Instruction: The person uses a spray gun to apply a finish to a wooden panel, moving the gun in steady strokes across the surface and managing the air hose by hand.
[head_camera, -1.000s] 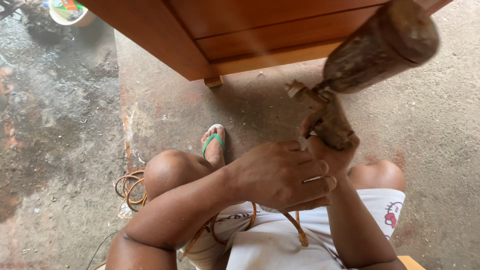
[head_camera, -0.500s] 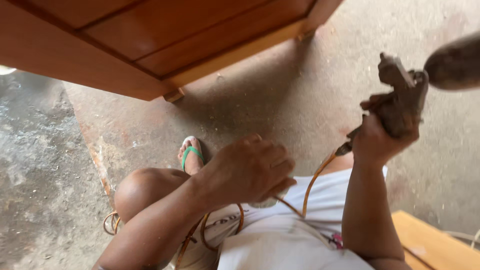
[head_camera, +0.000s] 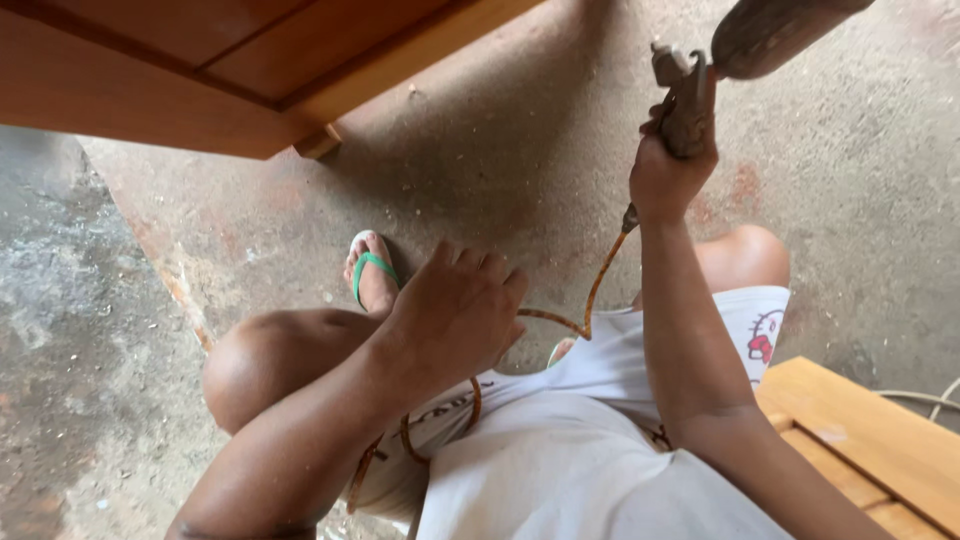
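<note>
R hand (head_camera: 668, 172) fisted round grip of spray gun (head_camera: 690, 95), held up top right over concrete floor (head_camera: 520, 170); orange hose (head_camera: 596, 290) drops from it to lap. L hand (head_camera: 455, 310) loosely curled over hose nr knee, can't tell if gripping. Wood cabinet (head_camera: 200, 70) top left.

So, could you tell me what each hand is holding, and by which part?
Right hand grips the grimy metal spray gun by its handle; left hand holds nothing visible.

Orange hose (head_camera: 596, 290), prob. green-strapped sandal (head_camera: 368, 272)
</note>
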